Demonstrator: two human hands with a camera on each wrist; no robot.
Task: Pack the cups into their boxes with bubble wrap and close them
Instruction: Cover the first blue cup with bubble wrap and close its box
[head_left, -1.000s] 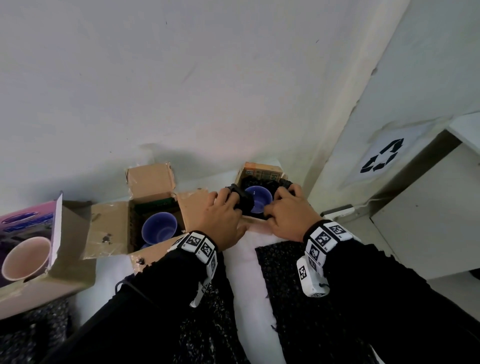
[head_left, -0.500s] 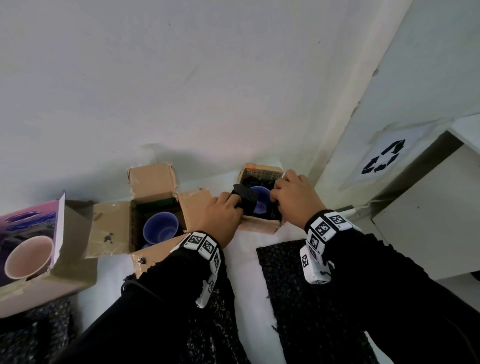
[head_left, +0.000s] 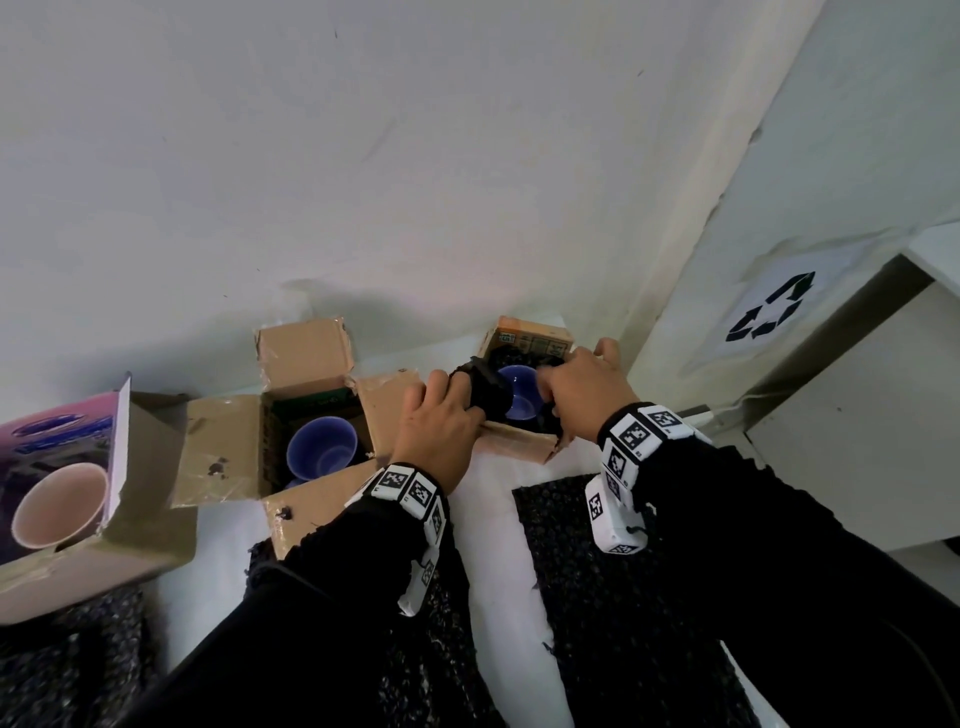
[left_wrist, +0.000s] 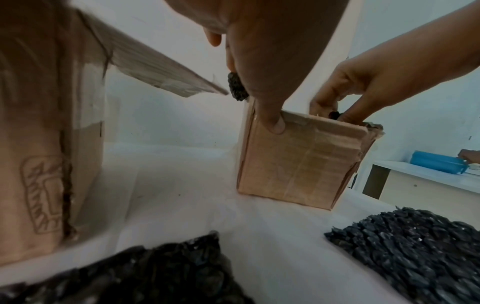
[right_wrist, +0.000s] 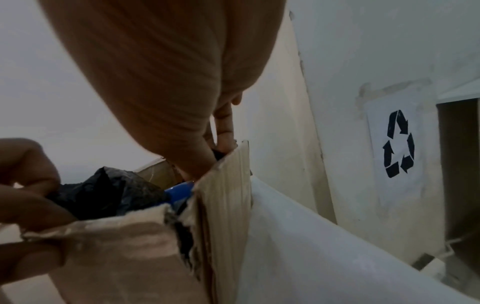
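Note:
A small cardboard box stands at the back of the white table against the wall. Inside it a blue cup sits upright, with black bubble wrap around it. My left hand grips a bunch of that wrap at the box's left rim, and its thumb presses the front wall of the box. My right hand reaches into the right side, fingers tucked down between cup and wall, pinching dark wrap. Only the cup's rim shows in the right wrist view.
An open box with a second blue cup stands to the left, a pink box holding a pink cup farther left. Black bubble wrap sheets lie near me. A white cabinet stands right.
My right hand has shifted from the box's near edge to its right side and dipped its fingers inside. The left hand has stayed at the left rim, holding the wrap.

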